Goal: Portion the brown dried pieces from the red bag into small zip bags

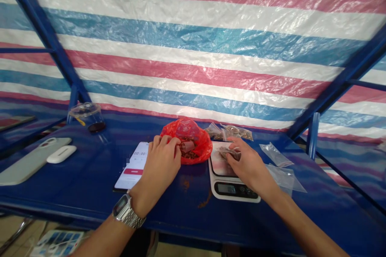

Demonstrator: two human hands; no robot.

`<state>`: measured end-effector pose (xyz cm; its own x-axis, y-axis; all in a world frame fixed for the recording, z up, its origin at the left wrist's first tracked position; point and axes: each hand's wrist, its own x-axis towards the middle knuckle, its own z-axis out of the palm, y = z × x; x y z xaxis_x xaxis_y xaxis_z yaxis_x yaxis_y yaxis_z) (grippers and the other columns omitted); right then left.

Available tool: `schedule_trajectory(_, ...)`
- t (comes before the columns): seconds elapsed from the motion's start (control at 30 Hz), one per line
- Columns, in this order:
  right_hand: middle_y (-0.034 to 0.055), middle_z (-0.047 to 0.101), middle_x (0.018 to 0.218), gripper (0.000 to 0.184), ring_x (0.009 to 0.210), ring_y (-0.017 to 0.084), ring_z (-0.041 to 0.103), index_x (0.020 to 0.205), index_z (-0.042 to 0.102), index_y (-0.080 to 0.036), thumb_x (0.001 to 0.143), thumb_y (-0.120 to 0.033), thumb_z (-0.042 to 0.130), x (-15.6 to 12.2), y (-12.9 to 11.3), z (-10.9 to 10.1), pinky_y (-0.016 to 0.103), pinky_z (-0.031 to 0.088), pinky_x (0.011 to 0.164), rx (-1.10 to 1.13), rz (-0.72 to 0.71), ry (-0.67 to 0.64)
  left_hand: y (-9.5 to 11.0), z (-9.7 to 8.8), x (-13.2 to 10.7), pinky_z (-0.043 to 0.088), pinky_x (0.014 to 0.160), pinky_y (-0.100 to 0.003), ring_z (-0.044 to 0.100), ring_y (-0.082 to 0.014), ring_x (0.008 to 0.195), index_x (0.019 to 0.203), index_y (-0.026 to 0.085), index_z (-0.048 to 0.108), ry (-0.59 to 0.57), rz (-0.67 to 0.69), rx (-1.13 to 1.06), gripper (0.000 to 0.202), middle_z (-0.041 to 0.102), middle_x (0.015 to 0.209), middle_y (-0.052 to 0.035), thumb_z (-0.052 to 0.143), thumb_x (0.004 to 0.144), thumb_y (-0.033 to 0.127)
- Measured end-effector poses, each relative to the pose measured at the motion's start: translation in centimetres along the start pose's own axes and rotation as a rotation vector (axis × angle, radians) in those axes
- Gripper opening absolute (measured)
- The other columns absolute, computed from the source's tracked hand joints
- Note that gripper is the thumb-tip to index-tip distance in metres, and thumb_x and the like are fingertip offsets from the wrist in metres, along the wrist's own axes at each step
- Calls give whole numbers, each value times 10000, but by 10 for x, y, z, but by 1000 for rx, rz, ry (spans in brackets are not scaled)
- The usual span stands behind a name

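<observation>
My left hand (161,162), with a metal watch on its wrist, is closed on a small scoop at the mouth of a red plastic bag (193,138) of brown bits. My right hand (245,164) pinches a small clear bag of brown bits (226,152) that rests on the white kitchen scale (232,188). Both hands work over the blue table (90,184). The scale's display faces me, its figures too small to read.
A phone (134,166) showing a timer lies left of my left hand. Filled small bags (232,131) lie behind the scale, empty clear bags (280,164) to its right. A plastic cup (89,117), a white case (62,153) and another phone (27,162) sit far left. Blue frame posts flank the table.
</observation>
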<state>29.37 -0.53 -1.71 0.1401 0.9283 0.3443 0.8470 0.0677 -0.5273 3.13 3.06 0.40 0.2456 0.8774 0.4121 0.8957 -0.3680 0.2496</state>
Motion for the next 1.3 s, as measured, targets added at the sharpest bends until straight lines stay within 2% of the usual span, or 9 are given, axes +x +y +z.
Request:
schedule_trajectory(0.1,65,724,1080,380,872,233,722,1270,605,-245,893,-286,629,3,-3,-6,374,559,796,89,-39,71,-2,-1,0,417,891,-514,518,-345,1061,1021,218,721,35,-8,-7,252,705,1091,-126,480,949,205)
schedule_trajectory(0.23,92,699,1197,381,1021,259,687,1284,602,-246,907,-279,642,12,-35,-18,408,535,911,105,-219,215,-1,-4,-1,390,934,-547,476,-376,1139,1013,209,730,39,-24,-3,255,701,1093,-135,484,946,196)
schedule_trajectory(0.37,91,671,1276,448,1151,261,619,1341,580,-245,925,-94,509,27,-76,-7,430,477,1010,-21,-536,34,-1,-3,-3,377,963,-565,449,-388,1176,1005,196,733,21,-17,3,265,687,1087,-148,475,947,183)
schedule_trajectory(0.47,94,707,1168,488,1074,261,612,1287,621,-208,879,3,458,40,-91,14,440,464,978,-155,-682,-119,-3,0,-5,384,958,-561,451,-387,1167,1028,181,730,14,-12,22,285,677,1077,-154,455,954,177)
schedule_trajectory(0.57,96,721,1044,473,981,257,609,1226,653,-186,849,29,465,50,-91,31,424,466,911,-212,-699,-154,-6,3,-6,390,950,-559,455,-387,1155,1035,171,729,3,-19,37,288,668,1077,-157,454,951,174)
schedule_trajectory(0.67,97,721,1120,551,1004,255,614,1334,596,-191,844,28,473,55,-85,37,431,466,929,-198,-708,-148,-8,4,-6,387,954,-561,453,-383,1153,1028,179,729,-7,-35,25,276,658,1077,-154,464,950,182)
schedule_trajectory(0.87,91,702,1248,598,1100,253,627,1335,617,-222,817,40,477,59,-84,36,461,475,988,-167,-723,-134,-6,8,-2,388,978,-561,428,-385,1189,1123,189,695,17,-40,-18,259,621,1187,-159,525,971,314)
schedule_trajectory(1.0,83,695,1280,652,1161,251,625,1388,592,-249,816,45,482,59,-90,38,466,468,1020,-139,-760,-172,-2,14,3,397,994,-546,421,-377,1216,1290,179,613,56,-41,-15,418,559,1340,-167,607,943,413)
schedule_trajectory(1.3,77,630,1340,550,1233,241,597,1402,546,-291,932,-24,448,49,-90,31,466,496,1031,0,-710,-175,-7,14,12,412,974,-527,415,-361,1215,1322,309,629,89,34,-15,366,522,1421,-104,590,964,380)
